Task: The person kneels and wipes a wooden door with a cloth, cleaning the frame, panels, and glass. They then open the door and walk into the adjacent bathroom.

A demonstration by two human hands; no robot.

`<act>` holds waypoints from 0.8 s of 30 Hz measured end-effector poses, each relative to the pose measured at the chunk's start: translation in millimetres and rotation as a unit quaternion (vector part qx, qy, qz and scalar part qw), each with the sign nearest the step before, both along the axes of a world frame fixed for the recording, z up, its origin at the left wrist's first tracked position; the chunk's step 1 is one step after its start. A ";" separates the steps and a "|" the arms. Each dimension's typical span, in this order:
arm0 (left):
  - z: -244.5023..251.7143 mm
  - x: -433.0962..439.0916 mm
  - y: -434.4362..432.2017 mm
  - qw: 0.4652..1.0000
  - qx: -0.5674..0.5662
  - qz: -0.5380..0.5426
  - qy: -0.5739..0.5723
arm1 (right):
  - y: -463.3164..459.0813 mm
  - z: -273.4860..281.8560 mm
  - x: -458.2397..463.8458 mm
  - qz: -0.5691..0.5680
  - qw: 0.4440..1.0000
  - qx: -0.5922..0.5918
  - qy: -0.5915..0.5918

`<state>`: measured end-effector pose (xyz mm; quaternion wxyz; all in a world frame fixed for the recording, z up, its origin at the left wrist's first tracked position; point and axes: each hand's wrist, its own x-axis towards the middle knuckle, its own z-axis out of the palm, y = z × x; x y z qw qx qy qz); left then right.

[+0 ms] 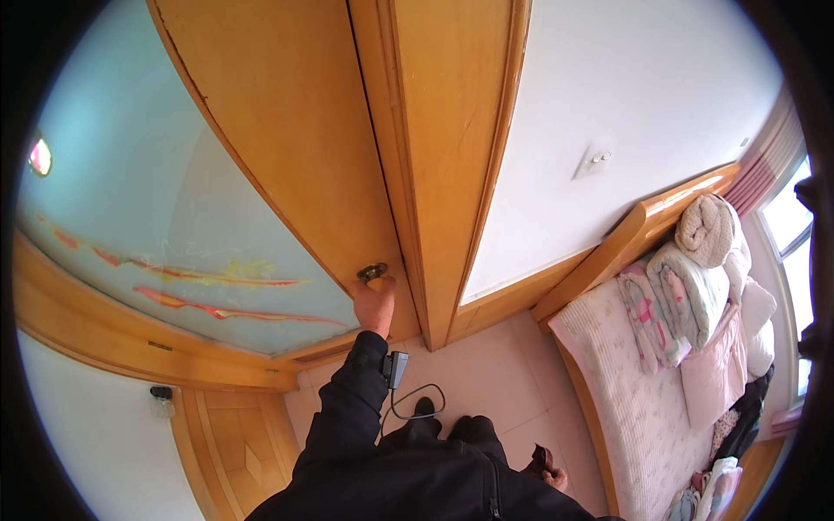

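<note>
My left hand (375, 306) is closed around a round brass-coloured door knob (372, 271), low on the wooden stile of a door (293, 117) with a large painted glass panel (150, 195). The door's edge lies close along the wooden frame (449, 163). Down by my right side, partly hidden by my jacket, my right hand (556, 478) grips a dark brown item (539, 460), perhaps cloth or leather; its exact kind is unclear. Strapped at my left wrist is a small grey device (397, 369), from which a black cable (445, 397) loops down toward my legs.
A bed (619, 384) on the right carries folded quilts (690, 293), a pillow (717, 371) and clothes. Its wooden headboard (651, 215) stands against the white wall, below a switch plate (594, 159). Pale tiles (515, 378) cover the floor. Wooden panelling (241, 443) stands at lower left.
</note>
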<state>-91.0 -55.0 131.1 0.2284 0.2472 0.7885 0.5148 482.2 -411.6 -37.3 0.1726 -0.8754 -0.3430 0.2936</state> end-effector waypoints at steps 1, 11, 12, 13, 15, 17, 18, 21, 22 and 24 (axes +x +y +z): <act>-2.5 -2.6 -0.4 0.997 0.045 -0.018 -0.067 | 3.8 -1.4 -0.6 0.032 0.999 0.011 -0.016; -29.1 6.4 -42.6 0.832 0.271 -0.083 -0.476 | 70.9 -23.1 99.2 0.117 0.992 0.037 -0.015; -29.5 10.8 -50.2 0.832 0.271 -0.083 -0.477 | 76.5 -22.9 113.5 0.117 0.992 0.044 -0.018; -29.1 16.4 -59.4 0.839 0.264 -0.083 -0.468 | 84.7 -23.7 125.4 0.103 0.994 0.021 -0.037; -25.1 26.9 -83.3 0.857 0.244 -0.073 -0.448 | 105.3 -21.9 151.2 0.099 0.995 0.021 -0.012; -19.1 38.9 -105.5 0.874 0.236 -0.090 -0.415 | 128.0 -23.2 167.5 0.099 0.995 0.010 -0.025; -15.8 46.9 -119.0 0.887 0.229 -0.084 -0.393 | 138.7 -23.9 172.4 0.108 0.993 0.014 -0.040; -2.4 69.6 -161.6 0.928 0.176 -0.059 -0.323 | 176.1 -18.4 184.7 0.134 0.991 -0.002 0.005; 3.2 76.6 -176.1 0.940 0.154 -0.053 -0.299 | 188.7 -18.0 182.4 0.149 0.989 0.003 0.006; 13.7 88.6 -207.6 0.960 0.113 -0.048 -0.251 | 210.9 -18.6 174.7 0.183 0.983 0.005 0.017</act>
